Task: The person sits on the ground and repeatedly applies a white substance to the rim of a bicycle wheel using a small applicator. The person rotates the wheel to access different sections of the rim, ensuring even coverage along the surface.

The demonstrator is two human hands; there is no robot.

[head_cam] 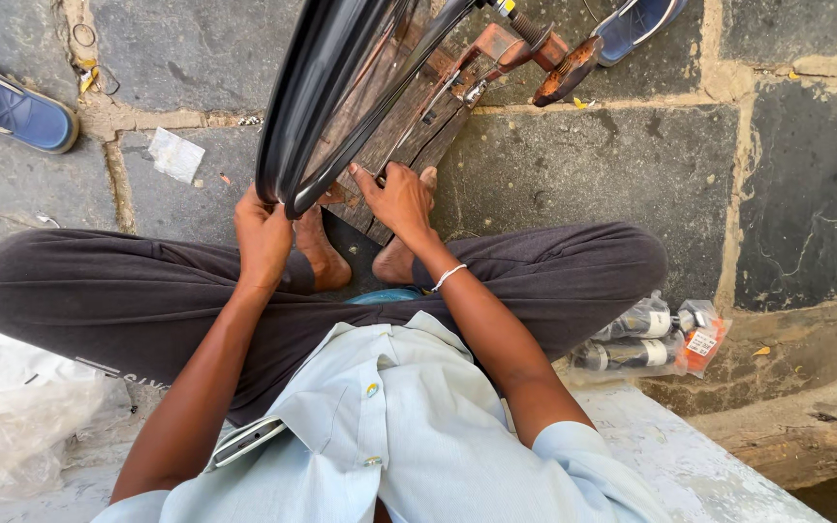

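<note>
Seated cross-legged on the stone floor, the person has the left hand (262, 235) clamped on the glossy black curved rim (317, 97), which rests on a worn wooden block (409, 126), the right hand (397, 199) fingers pressing beside it, work seemingly midway; right of the block, a clear plastic bag (651, 334) holds small dark bottles.

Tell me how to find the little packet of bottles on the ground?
Start at the person's bent knee in dark trousers on the right of the picture. Just below it, by the edge of the pale slab, lies the clear plastic packet of small dark bottles. Nothing else nearby is see-through with an orange end.
</note>
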